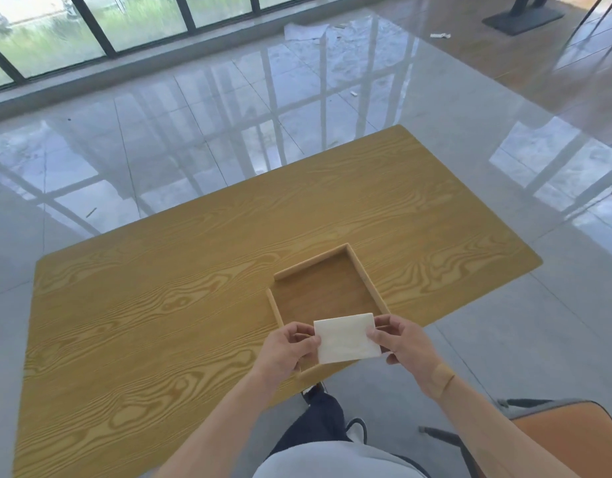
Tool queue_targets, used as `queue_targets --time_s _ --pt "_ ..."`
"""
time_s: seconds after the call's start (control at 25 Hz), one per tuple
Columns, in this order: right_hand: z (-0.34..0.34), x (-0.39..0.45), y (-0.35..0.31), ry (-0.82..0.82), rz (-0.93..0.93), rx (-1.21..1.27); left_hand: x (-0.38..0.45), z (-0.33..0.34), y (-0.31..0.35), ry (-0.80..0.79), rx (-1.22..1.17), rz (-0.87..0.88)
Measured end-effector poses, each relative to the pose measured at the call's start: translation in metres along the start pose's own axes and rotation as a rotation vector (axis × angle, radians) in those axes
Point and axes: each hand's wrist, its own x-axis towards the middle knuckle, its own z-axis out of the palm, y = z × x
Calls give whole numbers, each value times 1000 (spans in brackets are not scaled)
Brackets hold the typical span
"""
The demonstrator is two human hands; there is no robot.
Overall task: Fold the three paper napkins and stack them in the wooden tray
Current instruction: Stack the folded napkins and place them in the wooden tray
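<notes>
Folded paper napkin (347, 337) pinched by left hand (290, 351) and right hand (402, 343), lower centre, over wooden tray (366, 276) near rim. Risks unfolding or landing askew if released unevenly.

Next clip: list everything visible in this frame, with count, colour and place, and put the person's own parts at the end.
Folded napkin: one, white, held over the tray's near end.
Wooden tray: one, light brown, near table edge, right of centre.
Table: one, yellow wood grain.
Chair: one, orange seat, bottom right.
Floor: glossy grey tiles.
Windows: dark-framed, top left.
Left hand: pinching the napkin's left edge.
Right hand: pinching its right edge; plaster on the wrist.
</notes>
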Motion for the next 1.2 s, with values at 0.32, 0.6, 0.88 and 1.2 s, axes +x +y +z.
queue_targets --time_s 0.32,0.6,0.88,1.2 --pt "9 67 -11 -4 2 -158 45 -2 0 115 48 14" --pt "24 110 -11 -11 -24 -519 78 -11 -12 176 186 -43" --pt "24 136 -15 -79 -17 -723 88 0 -14 272 287 -81" --pt "16 144 -15 -130 -84 -835 87 24 -9 382 425 -168"
